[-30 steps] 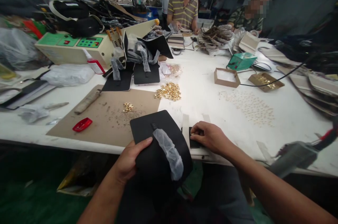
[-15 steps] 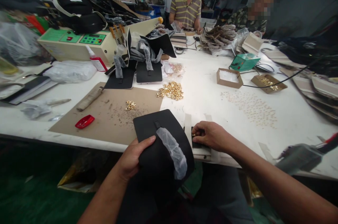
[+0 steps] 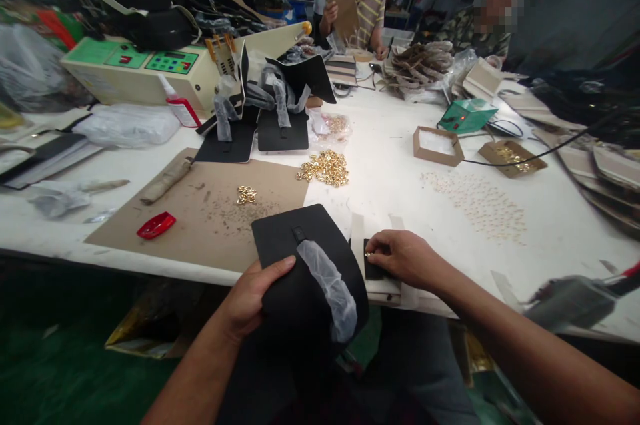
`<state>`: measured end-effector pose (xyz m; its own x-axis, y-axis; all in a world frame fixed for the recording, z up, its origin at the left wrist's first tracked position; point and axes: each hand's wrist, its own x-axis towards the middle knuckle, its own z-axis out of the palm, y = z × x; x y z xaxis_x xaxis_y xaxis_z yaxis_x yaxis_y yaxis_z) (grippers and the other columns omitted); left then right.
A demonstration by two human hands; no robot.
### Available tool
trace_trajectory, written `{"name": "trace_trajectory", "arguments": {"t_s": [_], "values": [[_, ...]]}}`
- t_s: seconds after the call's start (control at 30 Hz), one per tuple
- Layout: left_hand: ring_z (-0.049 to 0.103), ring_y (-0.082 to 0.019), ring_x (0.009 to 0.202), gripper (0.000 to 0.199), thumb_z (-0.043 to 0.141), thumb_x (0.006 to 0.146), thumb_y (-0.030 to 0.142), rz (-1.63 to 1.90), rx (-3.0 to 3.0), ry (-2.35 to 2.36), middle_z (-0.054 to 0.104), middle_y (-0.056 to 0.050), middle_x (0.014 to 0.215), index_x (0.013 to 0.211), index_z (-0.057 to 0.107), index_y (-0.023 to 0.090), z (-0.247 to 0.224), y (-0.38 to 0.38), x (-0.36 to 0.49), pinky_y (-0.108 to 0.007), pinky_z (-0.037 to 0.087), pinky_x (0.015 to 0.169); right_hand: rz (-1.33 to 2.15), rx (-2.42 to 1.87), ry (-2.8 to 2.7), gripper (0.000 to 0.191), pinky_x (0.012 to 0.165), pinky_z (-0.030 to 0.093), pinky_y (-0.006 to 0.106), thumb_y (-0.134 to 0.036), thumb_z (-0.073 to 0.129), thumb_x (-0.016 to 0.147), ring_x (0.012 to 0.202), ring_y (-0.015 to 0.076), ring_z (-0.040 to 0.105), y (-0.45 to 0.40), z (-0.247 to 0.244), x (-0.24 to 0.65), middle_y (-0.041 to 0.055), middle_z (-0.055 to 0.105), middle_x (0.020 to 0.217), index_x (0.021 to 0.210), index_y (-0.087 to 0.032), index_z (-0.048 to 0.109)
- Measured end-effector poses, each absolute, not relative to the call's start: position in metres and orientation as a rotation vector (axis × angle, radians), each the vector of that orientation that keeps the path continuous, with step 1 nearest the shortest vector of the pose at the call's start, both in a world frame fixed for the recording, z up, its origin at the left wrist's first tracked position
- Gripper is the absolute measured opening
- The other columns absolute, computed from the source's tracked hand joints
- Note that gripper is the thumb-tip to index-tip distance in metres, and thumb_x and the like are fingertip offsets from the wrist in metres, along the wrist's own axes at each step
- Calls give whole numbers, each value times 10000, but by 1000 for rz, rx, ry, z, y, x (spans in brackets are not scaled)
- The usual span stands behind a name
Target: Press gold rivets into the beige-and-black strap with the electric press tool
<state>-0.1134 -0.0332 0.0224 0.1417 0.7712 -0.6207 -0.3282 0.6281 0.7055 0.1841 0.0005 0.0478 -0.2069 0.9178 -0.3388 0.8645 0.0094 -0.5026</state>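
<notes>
My left hand (image 3: 253,298) is closed on the edge of a black leather bag panel (image 3: 280,235), thumb on top, and holds it tilted over the table's front edge. Clear plastic wrap (image 3: 325,281) covers a strip on the panel, below a small black tab (image 3: 299,233). To the right, the fingers of my right hand (image 3: 405,257) pinch a small gold metal fitting (image 3: 369,254) just over a black pad (image 3: 374,270) at the table edge. Behind the panel, a pile of gold fittings (image 3: 327,168) and a smaller cluster (image 3: 247,195) lie on the table.
A red dish (image 3: 156,225) sits on brown board (image 3: 200,231) at left. Wrapped black panels (image 3: 283,138) lie beyond it, near a cream machine (image 3: 135,75). Tiny pieces (image 3: 480,205), small boxes (image 3: 439,147) and a green device (image 3: 467,116) are at right. Co-workers sit across the table.
Both my hands stay nearly in place, and the gold fitting in my right fingers shows more clearly. Across the table, a co-worker has raised a brown piece. The view has shifted slightly.
</notes>
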Motion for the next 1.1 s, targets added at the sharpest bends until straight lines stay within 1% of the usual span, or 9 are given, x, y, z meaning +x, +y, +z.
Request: {"name": "trace_trajectory", "arguments": {"t_s": [0.2, 0.27, 0.4, 0.5, 0.67, 0.8, 0.9, 0.97, 1.1], "values": [[787, -230, 889, 588, 829, 735, 349, 830, 468, 1164, 790, -123, 1114, 1261, 689, 126, 22, -33, -114, -268, 649, 796, 1130, -1786, -2111, 225, 700, 447, 274, -358, 621, 882, 751, 143, 641, 2, 50, 192, -19, 737, 859, 1011, -266, 780], [786, -233, 885, 602, 830, 732, 346, 826, 469, 1160, 792, -123, 1106, 1273, 681, 128, 22, -33, -114, -272, 647, 790, 1104, -1769, -2100, 228, 714, 455, 279, -358, 629, 881, 761, 148, 640, 1, 46, 194, -12, 739, 885, 1017, -261, 784], [786, -234, 883, 612, 832, 728, 341, 828, 466, 1167, 794, -122, 1092, 1279, 674, 128, 23, -32, -114, -270, 643, 782, 984, -1701, -2128, 189, 803, 473, 288, -350, 658, 886, 885, 164, 650, -2, 37, 196, 7, 727, 995, 996, -259, 782], [787, -234, 899, 608, 830, 732, 341, 822, 465, 1175, 795, -119, 1093, 1280, 675, 129, 23, -32, -114, -269, 641, 796, 940, -1629, -2148, 166, 852, 472, 290, -346, 644, 923, 919, 159, 648, -5, 34, 197, 10, 706, 1011, 985, -263, 773], [786, -236, 928, 616, 834, 727, 347, 820, 466, 1180, 795, -119, 1093, 1282, 683, 127, 24, -32, -114, -265, 637, 814, 864, -1587, -2252, 219, 825, 470, 278, -355, 583, 985, 885, 148, 646, -9, 32, 199, 11, 687, 980, 1001, -290, 791], [787, -238, 915, 609, 830, 732, 343, 806, 455, 1180, 797, -115, 1084, 1283, 681, 132, 25, -31, -113, -268, 638, 801, 891, -1616, -2251, 208, 811, 467, 273, -339, 599, 975, 882, 146, 645, -6, 31, 198, 5, 688, 969, 988, -292, 801], [787, -240, 906, 608, 831, 728, 336, 802, 455, 1179, 799, -115, 1074, 1280, 680, 131, 26, -30, -112, -275, 640, 796, 951, -1656, -2221, 180, 832, 473, 285, -323, 631, 943, 898, 155, 648, -1, 35, 196, 2, 697, 981, 963, -285, 806], [787, -244, 913, 605, 832, 724, 334, 804, 453, 1188, 799, -121, 1068, 1270, 684, 118, 27, -31, -112, -278, 641, 804, 1006, -1653, -2194, 174, 852, 479, 292, -324, 648, 927, 911, 159, 654, 1, 37, 197, 5, 705, 995, 978, -280, 808], [787, -244, 939, 631, 839, 715, 330, 819, 455, 1198, 800, -119, 1065, 1287, 675, 118, 27, -32, -112, -273, 640, 829, 1025, -1598, -2147, 208, 909, 485, 304, -326, 620, 945, 962, 170, 663, 0, 37, 200, 20, 720, 1013, 1006, -270, 811]]}}
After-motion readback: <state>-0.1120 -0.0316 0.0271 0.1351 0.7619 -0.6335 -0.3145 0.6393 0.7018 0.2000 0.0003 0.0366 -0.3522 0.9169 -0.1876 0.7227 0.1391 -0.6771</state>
